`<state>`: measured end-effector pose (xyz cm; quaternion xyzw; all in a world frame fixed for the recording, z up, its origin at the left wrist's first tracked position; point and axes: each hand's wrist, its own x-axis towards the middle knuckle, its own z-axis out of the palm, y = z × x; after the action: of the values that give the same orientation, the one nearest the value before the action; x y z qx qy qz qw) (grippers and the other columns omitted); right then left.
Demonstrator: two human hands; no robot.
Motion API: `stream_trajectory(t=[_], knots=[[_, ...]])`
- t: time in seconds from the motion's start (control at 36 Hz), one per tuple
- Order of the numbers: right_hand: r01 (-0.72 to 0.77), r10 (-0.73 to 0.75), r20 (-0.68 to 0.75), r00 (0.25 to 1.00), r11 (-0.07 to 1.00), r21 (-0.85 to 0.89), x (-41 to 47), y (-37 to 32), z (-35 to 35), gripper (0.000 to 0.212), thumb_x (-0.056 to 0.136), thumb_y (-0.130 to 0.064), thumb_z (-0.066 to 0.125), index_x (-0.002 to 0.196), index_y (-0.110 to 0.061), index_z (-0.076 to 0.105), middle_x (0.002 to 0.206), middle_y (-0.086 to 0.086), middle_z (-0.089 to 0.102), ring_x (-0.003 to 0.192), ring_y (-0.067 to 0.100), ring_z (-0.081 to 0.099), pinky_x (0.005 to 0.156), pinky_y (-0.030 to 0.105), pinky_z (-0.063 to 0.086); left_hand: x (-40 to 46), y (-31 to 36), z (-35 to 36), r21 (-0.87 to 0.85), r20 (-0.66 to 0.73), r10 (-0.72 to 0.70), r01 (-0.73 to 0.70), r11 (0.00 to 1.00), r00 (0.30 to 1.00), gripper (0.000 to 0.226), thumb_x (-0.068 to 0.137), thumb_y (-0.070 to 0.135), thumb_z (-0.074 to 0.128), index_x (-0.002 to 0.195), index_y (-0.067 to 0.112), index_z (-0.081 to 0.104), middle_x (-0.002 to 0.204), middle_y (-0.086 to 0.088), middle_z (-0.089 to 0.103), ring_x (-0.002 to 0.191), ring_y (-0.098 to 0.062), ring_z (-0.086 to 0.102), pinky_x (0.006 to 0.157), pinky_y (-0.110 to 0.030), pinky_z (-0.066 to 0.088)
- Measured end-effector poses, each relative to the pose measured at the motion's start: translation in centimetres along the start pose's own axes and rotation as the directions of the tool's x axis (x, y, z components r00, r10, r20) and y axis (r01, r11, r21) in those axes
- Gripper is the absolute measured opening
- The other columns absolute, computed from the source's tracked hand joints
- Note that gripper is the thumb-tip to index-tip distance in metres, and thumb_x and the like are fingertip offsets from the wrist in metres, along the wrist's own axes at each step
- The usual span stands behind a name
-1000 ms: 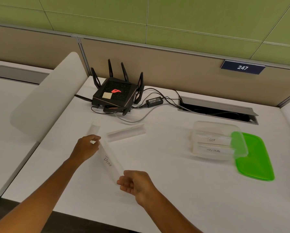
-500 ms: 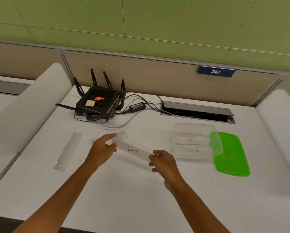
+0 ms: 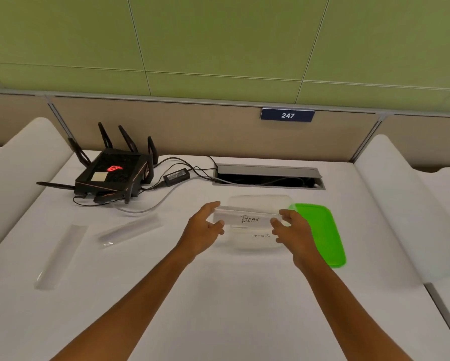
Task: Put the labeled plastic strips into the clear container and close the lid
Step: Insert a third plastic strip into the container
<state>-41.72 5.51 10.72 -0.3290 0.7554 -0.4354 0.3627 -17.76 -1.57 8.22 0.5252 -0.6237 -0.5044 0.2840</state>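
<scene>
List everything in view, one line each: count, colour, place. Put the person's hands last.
BEAR strip: 1, clear with white label, held over the container
clear container: 1, transparent, desk centre, open, at least one labelled strip inside
lid: 1, green, on the desk by the container's right side
loose strips: 2, clear, on the desk to the left, one near, one farther
router: 1, black with red logo, back left
power adapter: 1, black, right of the router
cable hatch: 1, grey, back of the desk
number plate: 1, blue, reads 247, on the partition
left hand: grips the strip's left end
right hand: grips its right end
</scene>
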Motion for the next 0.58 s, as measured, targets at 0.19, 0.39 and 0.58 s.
stream_trajectory(t=[0.19, 0.39, 0.58], knots=[[0.017, -0.016, 0.019, 1.000, 0.999, -0.040, 4.1, 0.4, -3.3, 0.043, 0.098, -0.018, 0.069, 0.138, -0.011, 0.057, 0.143, 0.011, 0.056, 0.077, 0.027, 0.068, 0.065, 0.036, 0.056, 2.0, 1.3, 4.0, 0.022, 0.030, -0.043, 0.042, 0.999, 0.999, 0.053, 0.098, 0.018, 0.063, 0.146, 0.036, 0.048, 0.154, 0.000, 0.050, 0.086, -0.007, 0.077, 0.070, -0.015, 0.053], [0.029, -0.020, 0.095, 0.995, 0.996, -0.084, 6.9, 1.2, -4.1, 0.043, 0.098, -0.017, 0.069, 0.138, -0.007, 0.056, 0.143, 0.014, 0.054, 0.073, 0.027, 0.067, 0.066, 0.038, 0.054, 3.8, 1.4, 5.6, 0.061, 0.042, -0.105, 0.103, 0.993, 0.994, 0.033, 0.098, 0.018, 0.063, 0.127, 0.032, 0.066, 0.136, 0.002, 0.061, 0.082, -0.005, 0.077, 0.078, -0.025, 0.057], [-0.007, 0.020, 0.152, 0.988, 0.997, -0.081, 9.1, 2.6, -3.8, 0.041, 0.096, -0.015, 0.071, 0.134, -0.009, 0.057, 0.137, 0.014, 0.055, 0.069, 0.026, 0.068, 0.064, 0.037, 0.054, 5.3, 1.1, 6.3, 0.130, 0.063, -0.167, 0.158, 0.979, 0.984, 0.028, 0.097, 0.018, 0.063, 0.123, 0.029, 0.067, 0.135, 0.000, 0.062, 0.081, -0.008, 0.078, 0.083, -0.031, 0.058]])
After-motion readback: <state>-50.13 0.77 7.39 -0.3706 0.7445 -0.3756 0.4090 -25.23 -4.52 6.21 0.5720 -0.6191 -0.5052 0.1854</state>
